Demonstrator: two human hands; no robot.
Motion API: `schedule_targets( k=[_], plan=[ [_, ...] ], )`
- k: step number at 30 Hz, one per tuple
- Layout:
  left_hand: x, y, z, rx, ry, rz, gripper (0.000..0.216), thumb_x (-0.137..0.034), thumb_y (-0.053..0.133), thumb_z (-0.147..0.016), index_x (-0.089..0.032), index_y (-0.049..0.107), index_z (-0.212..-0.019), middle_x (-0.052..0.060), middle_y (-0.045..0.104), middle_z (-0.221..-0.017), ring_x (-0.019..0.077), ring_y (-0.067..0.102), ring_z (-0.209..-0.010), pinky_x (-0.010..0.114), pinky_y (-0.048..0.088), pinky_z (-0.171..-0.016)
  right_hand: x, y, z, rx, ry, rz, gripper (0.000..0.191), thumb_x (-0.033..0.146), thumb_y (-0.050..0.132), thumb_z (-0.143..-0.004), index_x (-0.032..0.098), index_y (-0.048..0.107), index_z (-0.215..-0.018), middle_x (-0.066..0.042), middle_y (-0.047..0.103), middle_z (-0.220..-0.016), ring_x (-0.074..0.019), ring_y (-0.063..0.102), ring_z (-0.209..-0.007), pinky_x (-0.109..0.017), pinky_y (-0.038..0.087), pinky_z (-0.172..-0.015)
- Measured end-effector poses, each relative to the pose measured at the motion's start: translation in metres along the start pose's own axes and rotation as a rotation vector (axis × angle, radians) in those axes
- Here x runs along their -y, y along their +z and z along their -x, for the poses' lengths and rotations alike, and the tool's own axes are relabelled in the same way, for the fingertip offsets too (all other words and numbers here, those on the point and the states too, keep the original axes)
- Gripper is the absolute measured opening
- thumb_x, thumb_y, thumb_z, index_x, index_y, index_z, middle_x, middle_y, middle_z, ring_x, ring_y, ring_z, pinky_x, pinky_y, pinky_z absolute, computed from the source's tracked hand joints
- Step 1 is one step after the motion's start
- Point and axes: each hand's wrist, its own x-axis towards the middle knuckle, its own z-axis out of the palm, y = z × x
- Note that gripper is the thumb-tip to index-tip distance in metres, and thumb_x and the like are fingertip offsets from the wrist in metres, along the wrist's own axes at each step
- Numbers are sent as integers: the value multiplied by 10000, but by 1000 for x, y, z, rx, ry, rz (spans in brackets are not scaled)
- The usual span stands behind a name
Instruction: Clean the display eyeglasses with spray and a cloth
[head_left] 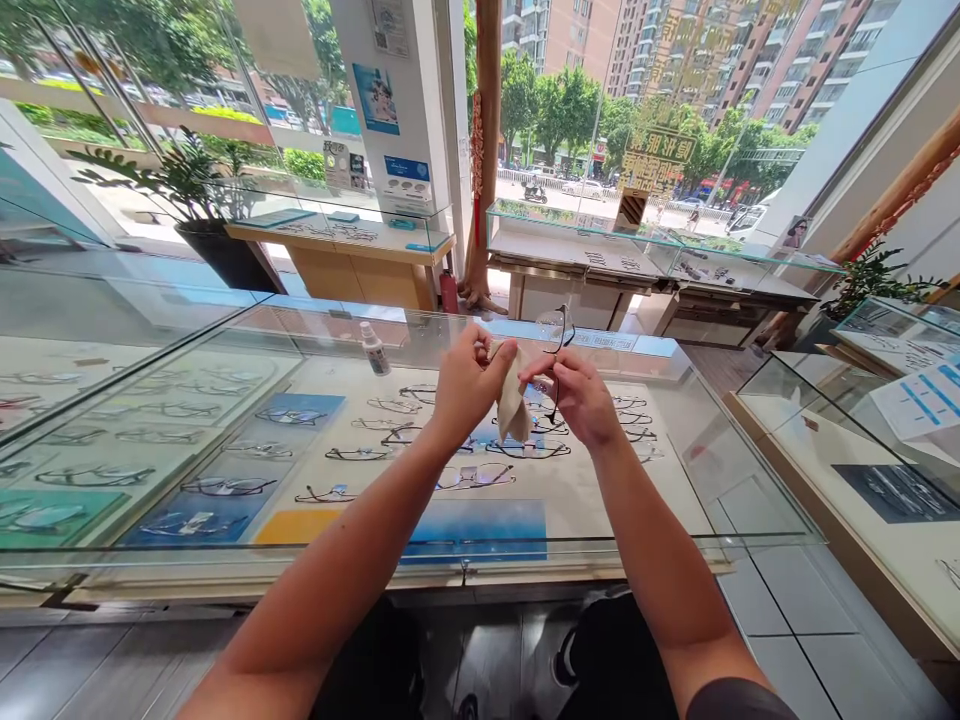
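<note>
The left hand (466, 378) grasps a pale cloth (514, 408), pinched between thumb and fingers so that its lower end hangs down. The right hand (586, 398) grasps a pair of dark-framed eyeglasses (562, 325). One clear lens shows above its fingers and a slim temple points down beside them; its extended index finger reaches to the cloth. Whether the cloth covers the other lens cannot be told.

Both hands, with the eyeglasses between them, are above a glass-topped display case (585, 515). Inside it, rows of spectacle frames (474, 478) lie on a cream base, with a blue panel (495, 522) and a yellow panel (289, 526) along the near side. A small spray bottle (375, 352) stands upright to the left of the hands, toward the far edge.

On the right, another glass case holds a dark panel (896, 490) with frames on it. Farther off are a wooden display counter (360, 275) at left, a potted plant (214, 240) beside it, and a rough wooden post (486, 150) near the middle. Beyond the windows lie trees, a street and tall buildings.
</note>
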Motion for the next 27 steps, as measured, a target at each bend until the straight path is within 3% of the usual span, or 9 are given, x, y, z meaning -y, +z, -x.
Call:
schedule_targets(
  k=[9, 13, 15, 18, 21, 23, 27],
  plan=[
    [9, -3, -8, 164, -104, 166, 450, -599, 716, -976, -257, 479, -804, -39, 570, -603, 137, 494, -509, 293, 358, -522, 12, -3, 2, -101, -35, 40, 243, 495, 697, -966, 267, 749, -900, -70, 799, -984, -273, 739, -1049, -469, 611, -1024],
    [12, -3, -9, -18, -48, 72, 380, -554, 699, -1017, -260, 514, -864, -48, 542, -591, 138, 502, -502, 304, 382, -541, 15, -6, 2, -163, -79, 38, 237, 493, 674, -982, 274, 735, -916, -73, 790, -993, -280, 739, -1069, -489, 620, -1037],
    [9, -1, -5, -45, -34, 76, 369, -548, 677, -1036, -259, 520, -868, -47, 528, -589, 134, 490, -499, 302, 389, -537, 16, -7, 2, -194, -107, 35, 226, 486, 672, -986, 277, 738, -927, -73, 785, -998, -281, 739, -1085, -492, 618, -1052],
    [0, 4, 2, 158, -90, 200, 426, -621, 630, -1040, -237, 583, -862, 1, 636, -674, 148, 591, -552, 297, 459, -548, 16, -8, 2, -201, -138, 19, 211, 464, 669, -992, 277, 748, -934, -67, 776, -986, -273, 743, -1087, -484, 613, -1069],
    [-5, 13, 9, 349, -138, 314, 458, -678, 699, -971, -222, 694, -1013, 70, 778, -1001, 217, 760, -858, 307, 589, -685, 16, -7, 3, -184, -126, 15, 216, 478, 674, -988, 280, 741, -931, -66, 774, -975, -285, 749, -1104, -491, 619, -1060],
    [-3, 19, 13, 412, -187, 388, 497, -705, 718, -947, -242, 730, -1126, 77, 793, -1125, 261, 771, -1026, 341, 632, -788, 15, -6, 3, -174, -99, 28, 231, 502, 678, -980, 282, 727, -929, -71, 774, -970, -303, 750, -1126, -499, 629, -1034],
    [7, 30, 19, 474, -382, 593, 560, -769, 677, -955, -242, 792, -1102, 78, 822, -1089, 312, 762, -1083, 410, 640, -889, 14, -4, 3, -177, -77, 47, 237, 502, 667, -986, 280, 726, -929, -74, 776, -969, -307, 750, -1153, -492, 630, -1029]
  ],
)
